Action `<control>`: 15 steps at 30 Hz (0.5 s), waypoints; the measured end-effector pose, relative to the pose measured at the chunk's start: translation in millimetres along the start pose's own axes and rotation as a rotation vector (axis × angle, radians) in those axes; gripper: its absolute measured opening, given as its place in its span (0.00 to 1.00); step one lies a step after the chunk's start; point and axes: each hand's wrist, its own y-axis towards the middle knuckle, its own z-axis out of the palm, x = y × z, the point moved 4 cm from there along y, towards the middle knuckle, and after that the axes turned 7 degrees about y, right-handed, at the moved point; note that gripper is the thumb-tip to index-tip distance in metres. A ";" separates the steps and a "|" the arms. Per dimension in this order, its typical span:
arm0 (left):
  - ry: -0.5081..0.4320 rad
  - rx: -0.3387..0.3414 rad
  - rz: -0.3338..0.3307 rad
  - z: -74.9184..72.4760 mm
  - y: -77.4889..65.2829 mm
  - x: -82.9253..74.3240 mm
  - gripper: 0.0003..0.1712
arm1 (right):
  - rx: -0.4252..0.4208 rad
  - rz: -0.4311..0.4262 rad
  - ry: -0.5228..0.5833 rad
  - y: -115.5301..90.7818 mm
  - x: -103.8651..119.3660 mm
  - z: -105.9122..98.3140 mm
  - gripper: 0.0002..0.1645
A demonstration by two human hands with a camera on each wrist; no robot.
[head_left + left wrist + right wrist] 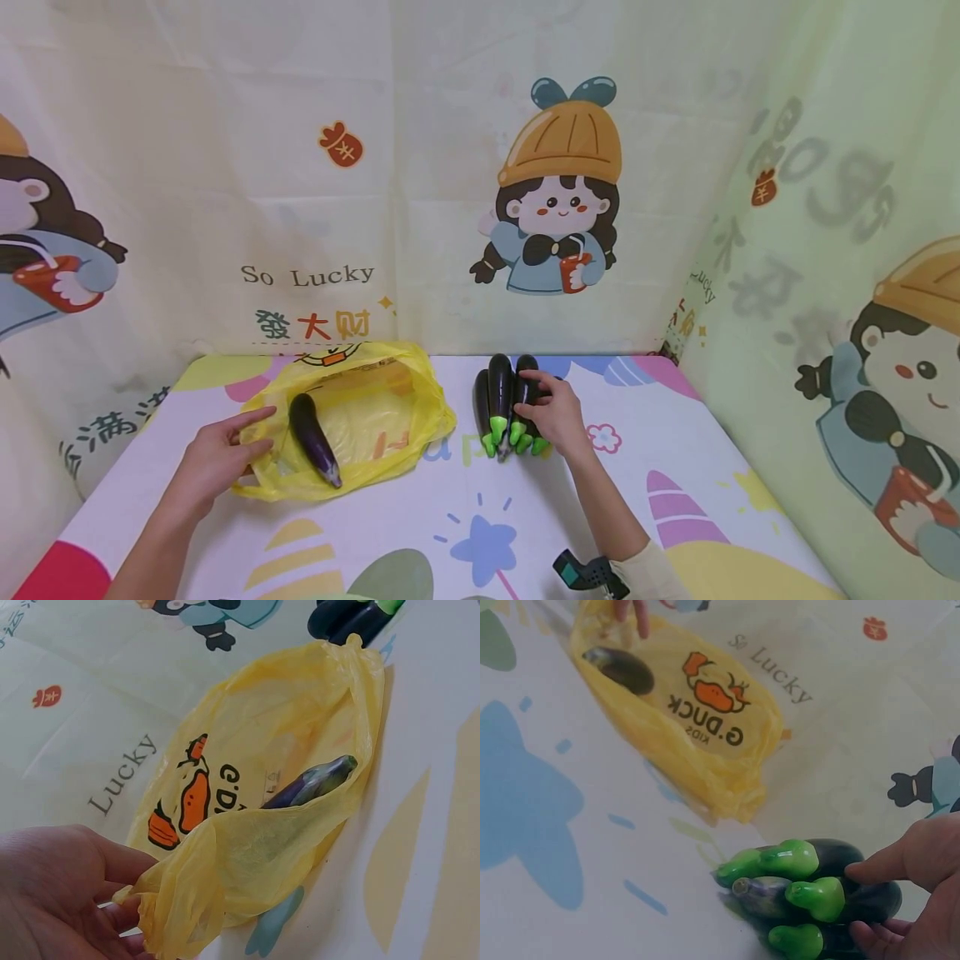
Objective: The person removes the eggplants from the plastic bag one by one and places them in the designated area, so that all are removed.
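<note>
A yellow plastic bag (375, 417) lies on the table, its mouth facing the near side. One dark purple eggplant (313, 437) rests in it near the left edge. My left hand (221, 458) is at the bag's left edge, fingers spread; in the left wrist view bag plastic crosses in front of the fingertips. To the right, several eggplants (499, 392) lie bunched, most with bright green caps toward me. With thumb and fingers on either side, my right hand (558, 414) grips an eggplant (819, 898) on top of the bunch.
A patterned tablecloth (577, 508) covers the table. Behind it hangs a printed cloth backdrop (435, 208), with another cloth wall (825, 292) on the right. A dark device (588, 575) is strapped to my right wrist.
</note>
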 end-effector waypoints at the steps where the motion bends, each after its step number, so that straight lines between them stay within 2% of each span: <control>1: -0.001 0.001 -0.002 0.1 0.0 0.2 0.36 | 0.000 -0.003 -0.005 0.0 0.3 0.1 0.33; 6: -0.008 0.003 -0.014 0.5 -0.2 0.7 0.36 | 0.001 -0.015 -0.035 -0.5 1.8 0.7 0.32; 15: 0.000 -0.008 0.005 0.1 -1.8 -0.6 0.35 | -0.002 -0.019 -0.043 -0.4 2.0 1.5 0.32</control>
